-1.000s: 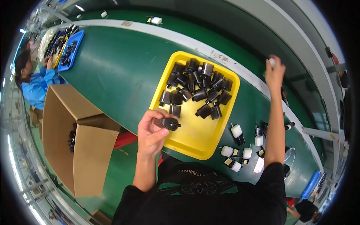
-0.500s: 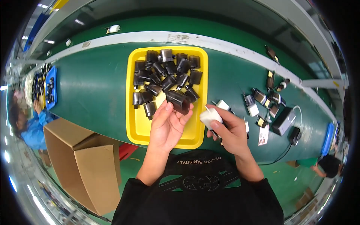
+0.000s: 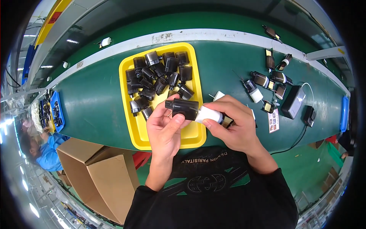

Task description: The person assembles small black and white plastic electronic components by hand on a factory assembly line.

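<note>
My left hand (image 3: 164, 128) pinches a dark translucent plastic shell (image 3: 185, 109) whose narrow spout points left. With fingers wrapped round it, my right hand (image 3: 236, 124) grips a white-ended cylindrical piece (image 3: 209, 114) with a dark rear part. The white end meets the shell's open right end; how far it reaches inside I cannot tell. Both are held over the right side of a yellow tray (image 3: 200, 129), where several similar dark shells (image 3: 160, 70) lie in a heap. Just beyond my right hand another white piece (image 3: 218, 95) is partly hidden.
Several assembled dark units (image 3: 260, 79) lie right on the green table (image 3: 95, 87), near a grey box (image 3: 293, 101), a black adapter (image 3: 309, 116) and a printed card (image 3: 273, 121). A cardboard box (image 3: 108, 183) stands at left below the table edge. A person in blue (image 3: 49, 152) sits far left.
My hands have come together. The shell has turned sideways, and the white piece now meets its open end. The whole view has shifted a little.
</note>
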### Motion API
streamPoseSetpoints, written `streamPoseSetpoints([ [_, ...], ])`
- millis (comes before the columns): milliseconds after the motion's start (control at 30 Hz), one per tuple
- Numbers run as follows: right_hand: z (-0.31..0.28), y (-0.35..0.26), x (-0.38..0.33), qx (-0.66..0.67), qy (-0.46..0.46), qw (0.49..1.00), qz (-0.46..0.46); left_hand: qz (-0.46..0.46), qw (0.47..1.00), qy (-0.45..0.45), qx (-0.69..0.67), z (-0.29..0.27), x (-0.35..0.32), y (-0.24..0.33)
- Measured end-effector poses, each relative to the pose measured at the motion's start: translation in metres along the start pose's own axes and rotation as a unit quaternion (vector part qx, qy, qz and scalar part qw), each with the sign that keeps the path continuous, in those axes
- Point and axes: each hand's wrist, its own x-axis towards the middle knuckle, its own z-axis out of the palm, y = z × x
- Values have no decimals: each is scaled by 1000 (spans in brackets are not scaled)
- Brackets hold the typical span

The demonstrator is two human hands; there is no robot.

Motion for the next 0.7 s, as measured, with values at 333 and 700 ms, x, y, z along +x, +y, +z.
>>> streamPoseSetpoints([
  [333, 1, -6, 2, 19, 4, 1000, -20, 2, 998, -45, 43, 2, -3, 8],
  [700, -2, -13, -3, -45, -40, 998, -36, 40, 996, -35, 67, 8, -16, 7],
])
